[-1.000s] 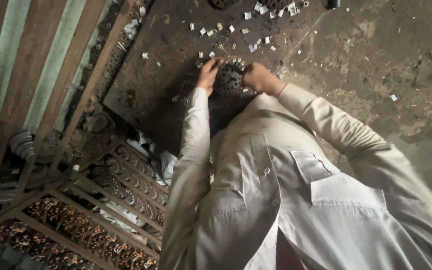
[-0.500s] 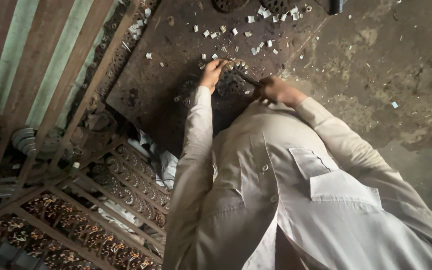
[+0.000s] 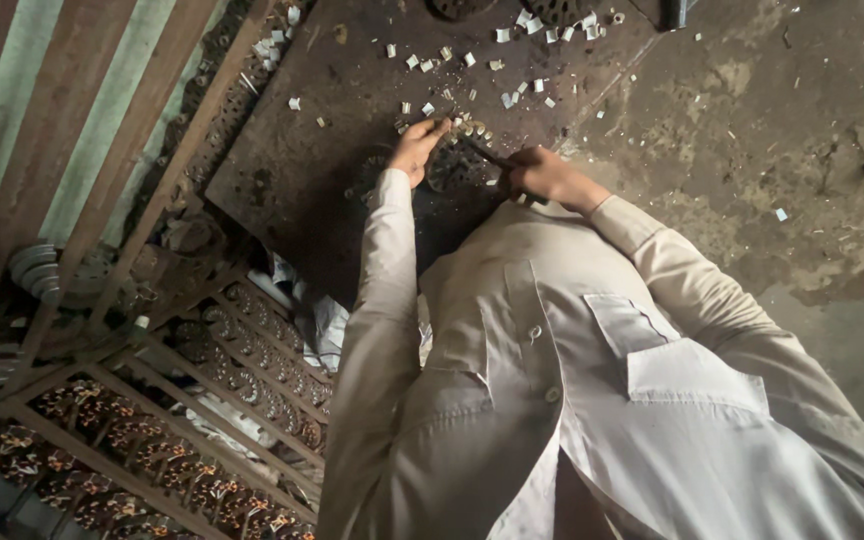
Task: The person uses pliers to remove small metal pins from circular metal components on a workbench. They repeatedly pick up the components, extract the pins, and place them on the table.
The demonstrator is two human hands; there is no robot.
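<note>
L hand (image 3: 418,148) at approx 12 o'clock, fingers curled down onto the rim of a round perforated disc (image 3: 452,168). The disc lies flat on a dark metal plate (image 3: 302,150), between both hands. R hand (image 3: 544,176) just at 1 o'clock of the disc, closed around a thin dark tool (image 3: 489,155) w/ its tip on the disc's edge. Small pale chips (image 3: 512,95) scattered at 12 across the plate. Rack (image 3: 182,420) w/ rows of similar discs at 8 o'clock. Stained concrete floor (image 3: 772,130) at 2–3 o'clock.
</note>
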